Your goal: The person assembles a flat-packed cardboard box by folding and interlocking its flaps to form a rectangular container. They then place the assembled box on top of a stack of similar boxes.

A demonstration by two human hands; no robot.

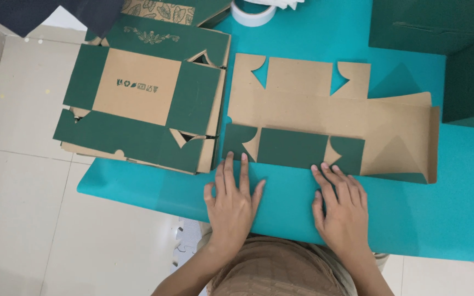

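Note:
A flat brown cardboard box blank (325, 118) lies on a teal table (434, 219), with a dark green flap (292, 147) folded over along its near edge. My left hand (231, 200) rests flat, fingers spread, its fingertips touching the flap's left near edge. Flat as well, my right hand (340, 205) touches the flap's right near edge with its fingertips. Neither hand grips anything.
A stack of flattened green and brown box blanks (138, 104) overhangs the table's left end. A white tape roll (253, 12) sits at the far edge. Dark green boxes (445, 38) stand at the far right. Pale floor tiles (23, 208) lie to the left.

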